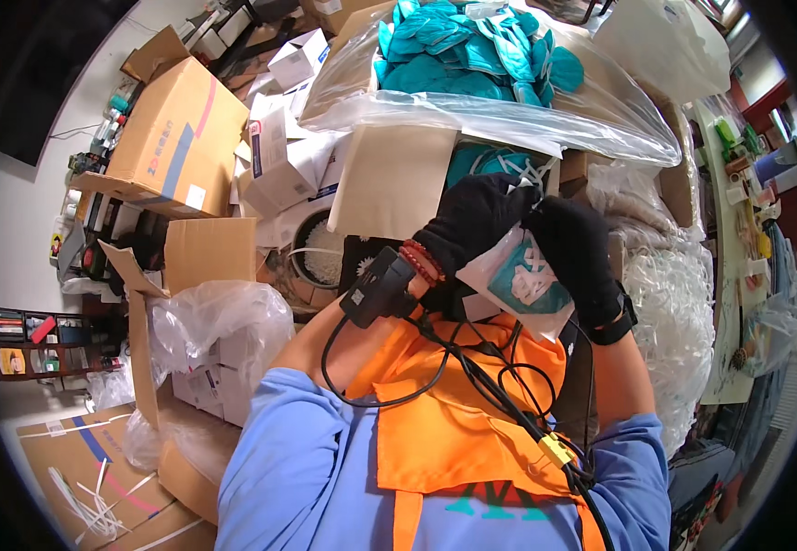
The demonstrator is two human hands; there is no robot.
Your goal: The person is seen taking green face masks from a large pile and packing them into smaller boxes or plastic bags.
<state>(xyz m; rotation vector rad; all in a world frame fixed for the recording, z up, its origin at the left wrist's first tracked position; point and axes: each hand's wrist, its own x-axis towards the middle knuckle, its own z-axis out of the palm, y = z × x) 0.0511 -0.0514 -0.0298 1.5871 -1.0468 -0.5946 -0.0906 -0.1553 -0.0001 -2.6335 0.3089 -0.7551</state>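
Between left hand [479, 213], right hand [578, 250]: bag [483, 272] with teal piece [525, 283].

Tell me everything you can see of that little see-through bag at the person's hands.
The small plastic bag looks thin and clear, with whitish edges. Through it shows what looks like a teal face mask, white straps bunched over it. The bag hangs tilted, its lower edge above the orange apron. The black-gloved left hand and right hand come together at its upper end; the right seems to grip it. The gloves hide its top, so whether it is sealed cannot be told.
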